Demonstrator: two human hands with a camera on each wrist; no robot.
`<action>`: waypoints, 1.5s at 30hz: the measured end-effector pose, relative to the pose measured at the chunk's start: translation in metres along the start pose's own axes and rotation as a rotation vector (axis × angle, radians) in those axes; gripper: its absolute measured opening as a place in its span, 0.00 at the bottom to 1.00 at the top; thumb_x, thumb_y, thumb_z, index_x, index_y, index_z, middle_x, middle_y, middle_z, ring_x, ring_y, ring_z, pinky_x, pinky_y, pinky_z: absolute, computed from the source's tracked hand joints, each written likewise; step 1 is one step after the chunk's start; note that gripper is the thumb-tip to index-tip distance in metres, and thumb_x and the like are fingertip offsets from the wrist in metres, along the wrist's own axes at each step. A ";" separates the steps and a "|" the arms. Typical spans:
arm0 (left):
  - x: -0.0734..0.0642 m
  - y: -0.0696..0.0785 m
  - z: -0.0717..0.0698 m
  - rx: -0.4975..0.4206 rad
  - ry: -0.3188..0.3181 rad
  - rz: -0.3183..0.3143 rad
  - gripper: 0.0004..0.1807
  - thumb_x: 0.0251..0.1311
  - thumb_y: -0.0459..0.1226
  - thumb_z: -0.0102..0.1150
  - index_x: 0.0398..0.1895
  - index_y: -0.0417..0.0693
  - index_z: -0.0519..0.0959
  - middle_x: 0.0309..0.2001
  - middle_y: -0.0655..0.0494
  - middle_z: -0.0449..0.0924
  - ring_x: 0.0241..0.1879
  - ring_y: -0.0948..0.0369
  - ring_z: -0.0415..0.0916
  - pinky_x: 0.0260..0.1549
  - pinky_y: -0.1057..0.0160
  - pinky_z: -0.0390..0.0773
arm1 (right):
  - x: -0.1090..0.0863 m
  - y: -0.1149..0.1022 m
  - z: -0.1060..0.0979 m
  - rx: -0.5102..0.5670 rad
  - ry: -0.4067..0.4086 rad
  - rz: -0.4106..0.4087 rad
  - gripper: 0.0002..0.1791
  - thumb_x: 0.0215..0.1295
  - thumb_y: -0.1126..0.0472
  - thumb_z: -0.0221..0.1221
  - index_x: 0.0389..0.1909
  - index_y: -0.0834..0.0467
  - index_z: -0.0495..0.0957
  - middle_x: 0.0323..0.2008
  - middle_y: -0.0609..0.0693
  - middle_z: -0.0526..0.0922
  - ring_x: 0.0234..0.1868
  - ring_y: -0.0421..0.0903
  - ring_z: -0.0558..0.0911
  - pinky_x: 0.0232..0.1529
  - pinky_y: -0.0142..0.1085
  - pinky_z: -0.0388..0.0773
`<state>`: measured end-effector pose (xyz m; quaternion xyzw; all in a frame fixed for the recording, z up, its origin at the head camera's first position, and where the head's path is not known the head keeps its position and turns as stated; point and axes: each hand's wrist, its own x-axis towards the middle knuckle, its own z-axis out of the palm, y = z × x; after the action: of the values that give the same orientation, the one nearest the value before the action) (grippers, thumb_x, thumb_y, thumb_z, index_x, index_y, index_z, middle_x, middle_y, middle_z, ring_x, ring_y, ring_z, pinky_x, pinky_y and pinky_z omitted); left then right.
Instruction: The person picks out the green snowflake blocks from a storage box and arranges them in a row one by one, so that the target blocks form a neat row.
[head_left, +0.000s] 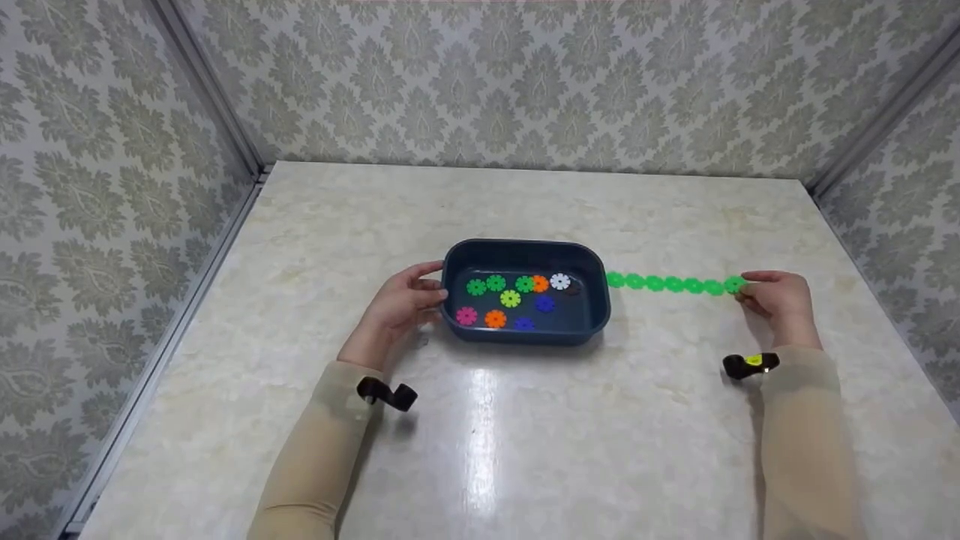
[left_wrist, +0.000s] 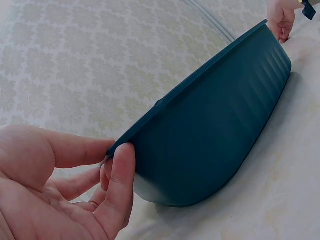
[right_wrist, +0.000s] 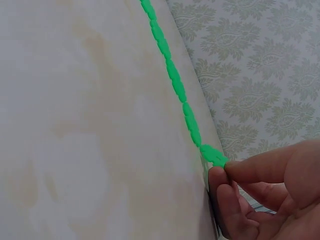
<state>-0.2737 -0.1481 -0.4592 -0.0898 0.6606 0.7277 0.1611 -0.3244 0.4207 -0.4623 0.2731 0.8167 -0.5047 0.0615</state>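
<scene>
A dark blue plastic tub (head_left: 525, 339) sits on the table with several flower-shaped interlocking discs (head_left: 510, 298) inside, green, orange, pink, blue, white and yellow-green. At its left end my left hand (head_left: 405, 304) holds the rim, with fingertips against the outer wall in the left wrist view. To the tub's right stretches a straight chain of green discs (head_left: 675, 284); its left end meets the tub's right edge. My right hand (head_left: 780, 300) pinches the green disc (right_wrist: 214, 156) at the chain's right end between thumb and finger. That disc tilts up from the others.
The pale marbled table (head_left: 480, 420) reaches back to a patterned wall (head_left: 480, 82), with more patterned panels on both sides. A small black camera (head_left: 386, 394) is strapped on the left wrist, another camera (head_left: 750, 365) on the right.
</scene>
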 end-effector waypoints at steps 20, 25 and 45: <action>0.000 0.002 0.001 0.008 0.011 -0.010 0.33 0.66 0.25 0.60 0.74 0.50 0.69 0.46 0.53 0.74 0.35 0.62 0.76 0.33 0.64 0.82 | 0.000 0.001 -0.004 0.061 -0.015 0.059 0.28 0.78 0.61 0.53 0.76 0.60 0.65 0.23 0.32 0.78 0.30 0.29 0.83 0.42 0.25 0.83; -0.001 0.003 0.001 0.027 0.012 -0.017 0.32 0.68 0.26 0.60 0.74 0.52 0.69 0.48 0.52 0.74 0.35 0.62 0.76 0.34 0.65 0.82 | -0.002 -0.001 -0.003 0.095 0.000 0.059 0.28 0.78 0.61 0.53 0.75 0.59 0.66 0.26 0.34 0.78 0.30 0.31 0.83 0.42 0.25 0.83; 0.003 0.001 -0.001 0.038 0.016 -0.019 0.32 0.67 0.26 0.61 0.74 0.52 0.70 0.48 0.53 0.74 0.38 0.61 0.77 0.36 0.64 0.82 | -0.033 -0.041 0.026 0.064 -0.107 -0.181 0.30 0.77 0.51 0.56 0.74 0.61 0.67 0.47 0.41 0.77 0.39 0.31 0.83 0.47 0.23 0.82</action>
<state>-0.2765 -0.1487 -0.4597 -0.0987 0.6749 0.7125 0.1643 -0.3223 0.3718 -0.4297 0.1724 0.8170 -0.5479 0.0504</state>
